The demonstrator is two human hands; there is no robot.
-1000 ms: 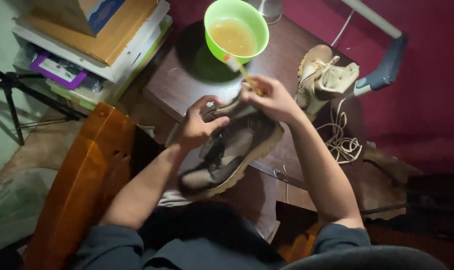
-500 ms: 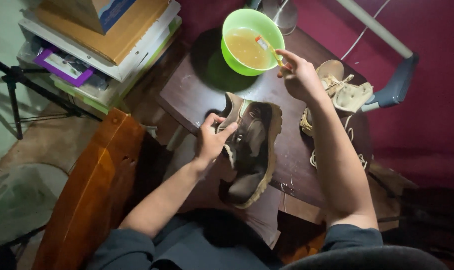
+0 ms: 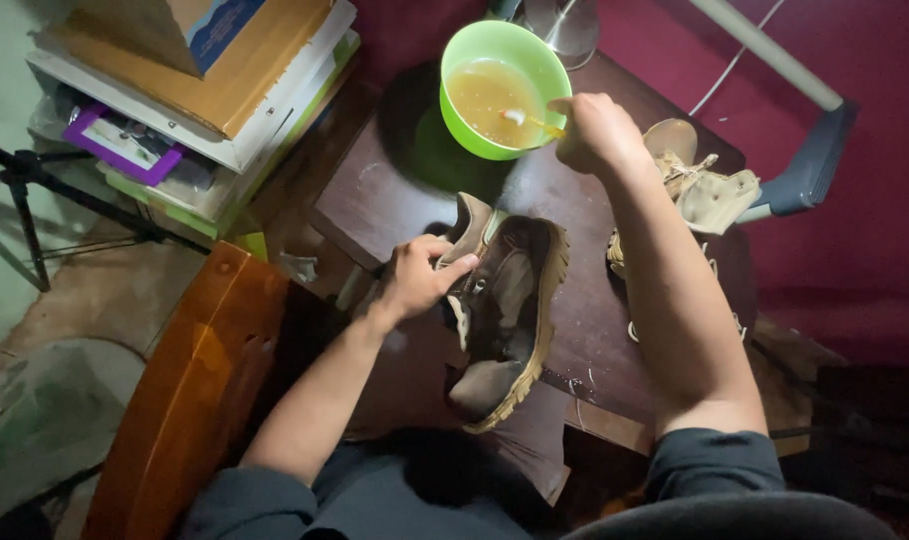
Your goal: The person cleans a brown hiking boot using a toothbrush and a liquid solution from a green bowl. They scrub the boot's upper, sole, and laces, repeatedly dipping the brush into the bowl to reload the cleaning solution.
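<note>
Over the green bowl (image 3: pixel 504 88), right hand (image 3: pixel 596 132) fisted.

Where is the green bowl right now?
In the head view, the green bowl sits at the far edge of the dark table, just left of the right hand, which dips a small brush into its yellowish liquid.

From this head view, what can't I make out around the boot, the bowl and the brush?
- Brush: its head sits under the cloudy liquid in the green bowl, and its handle end is inside the right hand.
- Boot: the left hand covers part of its opening; the inside is too dark to read.
- Second boot: the right forearm hides its near part.
- Stack of boxes: cut off by the top edge.
</note>
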